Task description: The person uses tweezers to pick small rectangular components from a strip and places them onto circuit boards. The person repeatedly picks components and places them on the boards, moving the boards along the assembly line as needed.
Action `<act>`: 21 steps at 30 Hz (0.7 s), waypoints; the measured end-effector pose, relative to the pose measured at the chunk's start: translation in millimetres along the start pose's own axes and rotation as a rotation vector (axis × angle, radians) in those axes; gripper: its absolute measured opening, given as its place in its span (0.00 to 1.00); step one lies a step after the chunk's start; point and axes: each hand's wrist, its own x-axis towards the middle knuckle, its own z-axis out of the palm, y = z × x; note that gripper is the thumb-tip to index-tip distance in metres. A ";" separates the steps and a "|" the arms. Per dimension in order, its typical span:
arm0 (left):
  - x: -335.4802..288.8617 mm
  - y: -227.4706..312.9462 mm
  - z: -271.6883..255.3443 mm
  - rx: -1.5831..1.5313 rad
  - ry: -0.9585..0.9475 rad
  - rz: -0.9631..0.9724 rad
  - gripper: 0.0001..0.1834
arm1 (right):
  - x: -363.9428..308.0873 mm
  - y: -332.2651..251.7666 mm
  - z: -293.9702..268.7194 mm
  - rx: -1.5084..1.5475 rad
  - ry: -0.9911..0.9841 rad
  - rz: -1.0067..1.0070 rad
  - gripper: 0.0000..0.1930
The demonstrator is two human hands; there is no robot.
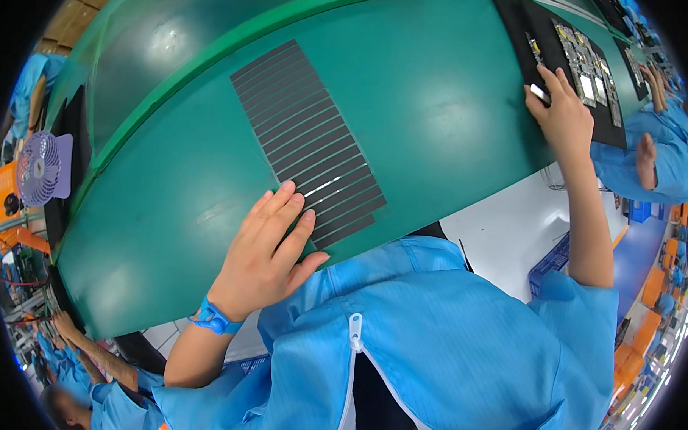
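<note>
My left hand [267, 250] lies palm down, fingers spread, at the near left end of a column of dark grey strips [309, 130]. Its fingertips touch or hover just over the strip edges; nothing shows in its grasp. Far to the right, my right hand [566, 116] reaches onto a black mat [609, 127]. Its thumb and fingers close around a small narrow circuit board [534, 47] with a white part [540, 93] between them. The fingers hide part of that board. More circuit boards [588, 72] lie in rows just beyond this hand.
The strips lie on a green table mat [438, 120] with a raised green edge [134, 136] along the far left. A purple fan [41, 168] stands at the left. Co-workers in blue sit on both sides, one person's hand [646, 161] at the right. A blue crate [551, 260] is below the table.
</note>
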 end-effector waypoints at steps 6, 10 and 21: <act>2.8 -2.1 12.0 -0.068 -0.004 0.004 0.26 | 31.4 121.1 54.2 -0.159 -0.131 0.111 0.22; 3.0 -6.1 0.9 -0.085 -0.016 0.021 0.25 | 63.0 174.9 56.2 -0.225 -0.205 0.147 0.20; 54.0 -24.7 -8.2 -0.147 -0.105 0.409 0.18 | -29.1 -79.5 -54.1 1.700 -0.370 0.256 0.37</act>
